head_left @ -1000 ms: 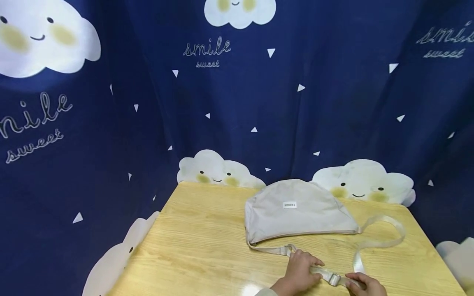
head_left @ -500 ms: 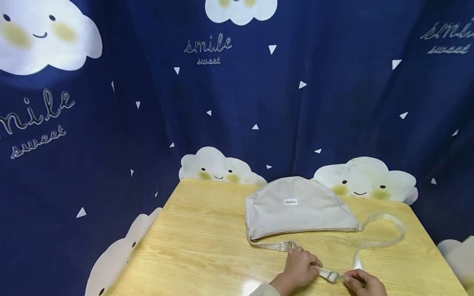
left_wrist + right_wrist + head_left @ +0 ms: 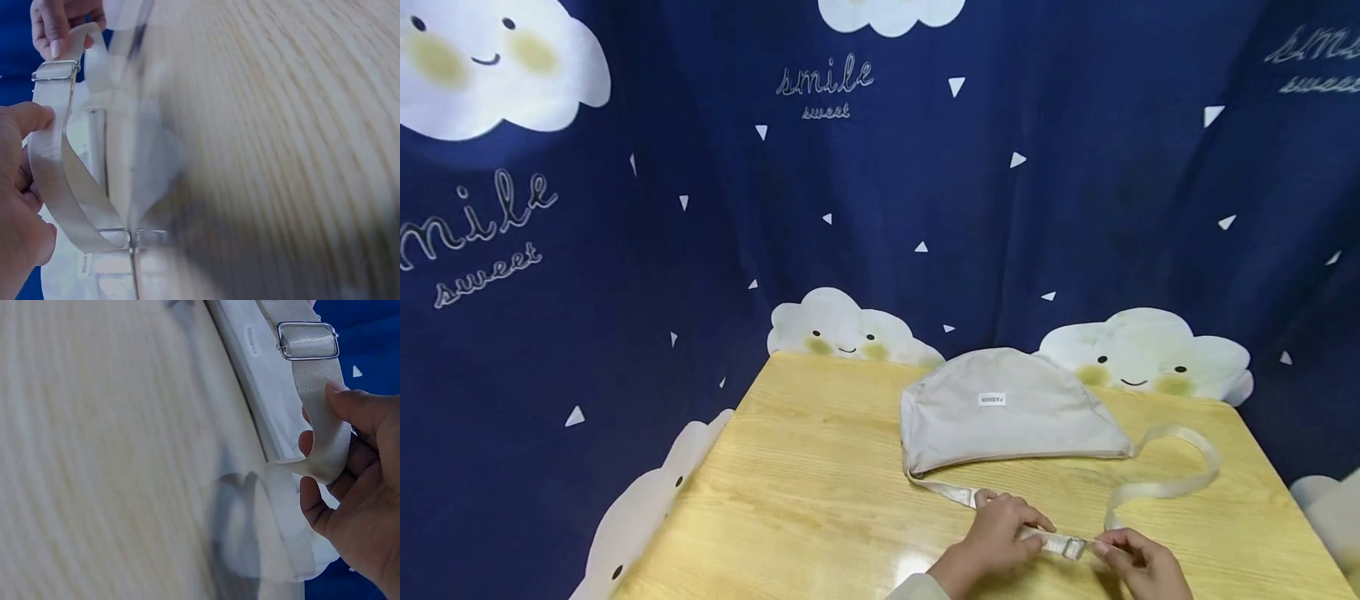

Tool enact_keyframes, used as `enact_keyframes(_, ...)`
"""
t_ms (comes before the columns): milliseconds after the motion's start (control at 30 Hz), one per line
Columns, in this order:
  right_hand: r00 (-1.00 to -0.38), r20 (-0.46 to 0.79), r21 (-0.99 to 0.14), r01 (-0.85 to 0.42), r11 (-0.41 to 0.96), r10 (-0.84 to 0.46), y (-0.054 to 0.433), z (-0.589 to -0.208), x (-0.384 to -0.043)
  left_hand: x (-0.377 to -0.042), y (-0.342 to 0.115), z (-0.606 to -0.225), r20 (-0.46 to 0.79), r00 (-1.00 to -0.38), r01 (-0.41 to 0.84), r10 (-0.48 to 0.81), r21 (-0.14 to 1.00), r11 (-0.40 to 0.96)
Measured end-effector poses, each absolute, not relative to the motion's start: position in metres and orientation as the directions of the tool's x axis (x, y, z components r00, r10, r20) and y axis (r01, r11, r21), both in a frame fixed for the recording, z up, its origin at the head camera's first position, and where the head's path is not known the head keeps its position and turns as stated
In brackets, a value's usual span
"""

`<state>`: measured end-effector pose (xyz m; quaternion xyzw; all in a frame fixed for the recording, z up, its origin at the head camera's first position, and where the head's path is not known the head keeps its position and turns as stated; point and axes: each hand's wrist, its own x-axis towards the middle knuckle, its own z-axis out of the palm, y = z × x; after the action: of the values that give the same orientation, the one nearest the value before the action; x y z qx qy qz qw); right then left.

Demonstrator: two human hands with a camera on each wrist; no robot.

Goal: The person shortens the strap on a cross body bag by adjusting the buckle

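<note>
Left hand [image 3: 1003, 533] and right hand [image 3: 1142, 568] each pinch a pale strap [image 3: 315, 378] between thumb and curled fingers, one on either side of a metal buckle [image 3: 1072, 547], over the near right part of the wooden worktop [image 3: 790, 467]. Work on the strap appears midway, threaded through the buckle but with a slack loop left toward the right edge. Beyond, a light-coloured bag [image 3: 1015, 429], joined to the strap at both ends, lies by the far edge before a navy curtain [image 3: 880, 192].

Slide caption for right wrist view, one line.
Right hand pinches the strap near its metal buckle, with the bag on the table behind.
</note>
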<state>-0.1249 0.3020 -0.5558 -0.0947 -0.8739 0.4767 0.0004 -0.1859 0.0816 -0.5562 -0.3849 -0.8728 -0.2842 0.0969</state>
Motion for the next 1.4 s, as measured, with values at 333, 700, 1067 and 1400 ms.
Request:
enact_keyframes(333,-0.989,0.091,-0.834,-0.011,0.551,0.119,0.289,-0.542,-0.134,-0.184,0.066,-0.55,0.458,-0.706,0.701,0.54,0.558,0.444)
enact_keyframes(700,-0.957,0.288,-0.78,-0.215,0.588,0.031,0.281,-0.529,-0.143,-0.191,0.055,-0.543,0.47,-0.729,0.679,0.498,0.594,0.432)
enact_keyframes(1067,-0.957,0.288,-0.808,-0.229,0.543,0.026,0.265,-0.527,-0.152,-0.198,0.042,-0.543,0.521,-0.71,0.703,0.475,0.561,0.436)
enact_keyframes(1400,-0.974,0.221,-0.874,-0.177,0.452,0.046,0.25,-0.525,-0.159,-0.192,0.034,-0.538,0.495,-0.729,0.683,0.474,0.574,0.452)
